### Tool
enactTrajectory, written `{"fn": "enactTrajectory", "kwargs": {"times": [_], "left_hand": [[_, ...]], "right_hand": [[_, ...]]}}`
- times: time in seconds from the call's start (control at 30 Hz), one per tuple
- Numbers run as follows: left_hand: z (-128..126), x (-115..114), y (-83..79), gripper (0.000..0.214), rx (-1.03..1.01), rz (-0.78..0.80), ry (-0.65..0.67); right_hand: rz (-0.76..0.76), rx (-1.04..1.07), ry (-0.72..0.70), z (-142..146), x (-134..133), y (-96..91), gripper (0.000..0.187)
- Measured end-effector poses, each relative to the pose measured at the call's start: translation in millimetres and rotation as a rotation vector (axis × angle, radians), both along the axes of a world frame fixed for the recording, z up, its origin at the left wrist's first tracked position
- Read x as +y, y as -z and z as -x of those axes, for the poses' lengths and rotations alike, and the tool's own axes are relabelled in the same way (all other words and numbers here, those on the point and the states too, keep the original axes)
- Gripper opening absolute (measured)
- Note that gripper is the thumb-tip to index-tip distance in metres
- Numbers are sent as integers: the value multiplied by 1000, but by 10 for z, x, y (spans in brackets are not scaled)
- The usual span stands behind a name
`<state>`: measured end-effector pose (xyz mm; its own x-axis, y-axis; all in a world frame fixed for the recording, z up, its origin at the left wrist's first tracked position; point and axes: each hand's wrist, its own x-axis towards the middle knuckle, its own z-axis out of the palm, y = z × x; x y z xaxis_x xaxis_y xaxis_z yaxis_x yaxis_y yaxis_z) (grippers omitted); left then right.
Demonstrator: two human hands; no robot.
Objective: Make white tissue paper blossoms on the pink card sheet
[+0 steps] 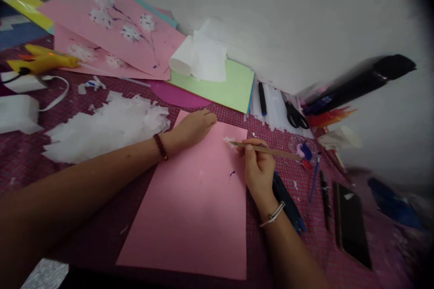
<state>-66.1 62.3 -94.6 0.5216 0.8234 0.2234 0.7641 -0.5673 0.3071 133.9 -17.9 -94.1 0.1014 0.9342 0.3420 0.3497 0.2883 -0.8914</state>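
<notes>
The pink sheet (200, 216) lies flat on the cloth-covered bench (315, 216), its long side running away from the person, and the two hands are apart over its far end. The left hand (200, 125) rests at the far left corner with its fingers curled under; whether it pinches anything cannot be told. The right hand (259, 167) is closed on a thin wooden stick (278, 151) like a pencil, the point at a small white patch (228, 141) near the far edge. Whether the stick is a brush is too blurred to tell. To do this well, the left hand probably needs only light, steady weight, so the sheet does not slide or crease while the point works. The stick seems best kept low and moved in short touches, since a hard push could drag the white patch or tear it. The right wrist should also stay clear of the small purple mark (232, 173) just nearer the person, in case it is wet. The pile of white paper pieces (111, 126) lies beyond the left forearm, within easy reach.
</notes>
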Motion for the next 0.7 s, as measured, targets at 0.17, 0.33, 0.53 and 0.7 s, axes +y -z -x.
{"fn": "enactTrajectory", "kwargs": {"times": [0.17, 0.33, 0.53, 0.7], "left_hand": [[14, 4, -72, 21, -127, 105, -61], [26, 23, -36, 20, -67, 106, -73], [43, 49, -21, 20, -43, 78, -22], [24, 53, -41, 19, -94, 96, -31]], "right_hand": [[31, -93, 9, -5, 10, 34, 15], [74, -41, 82, -24, 44, 25, 12], [60, 15, 91, -16, 15, -18, 13], [36, -92, -2, -11, 37, 1, 14]]}}
